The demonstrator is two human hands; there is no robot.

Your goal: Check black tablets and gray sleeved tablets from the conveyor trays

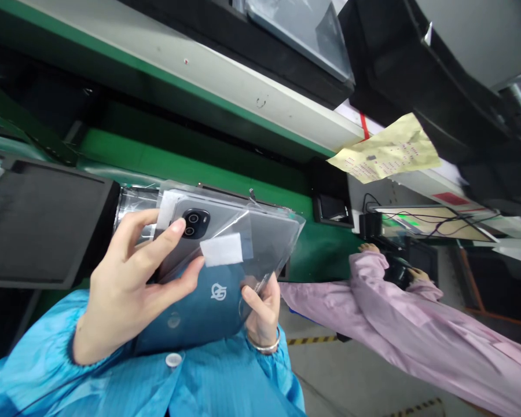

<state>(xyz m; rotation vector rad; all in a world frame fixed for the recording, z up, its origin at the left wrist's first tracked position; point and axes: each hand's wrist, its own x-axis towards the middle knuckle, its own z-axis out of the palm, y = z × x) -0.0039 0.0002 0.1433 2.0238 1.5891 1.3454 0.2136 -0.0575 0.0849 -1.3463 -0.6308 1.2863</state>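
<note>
A grey tablet [269,237] with a black dual-camera module [196,223] lies back side up in a clear plastic sleeve [296,223], tilted in front of my chest. Stuck on the sleeve near its middle is a white label [222,249]. My left hand [132,278] grips the tablet's left side; its index fingertip rests by the cameras and its thumb touches near the label. Other left fingers are partly hidden at the edge. At the lower right corner, my right hand [263,307] pinches the bagged tablet, thumb on top and fingers underneath.
A dark foam tray [47,223] is at my left on the green bench [282,194]. A small black tray [331,202] sits further right. A yellow printed paper [388,152] hangs off the pale shelf edge [243,87]. On the right, a co-worker's pink sleeves [373,307] reach toward the bench.
</note>
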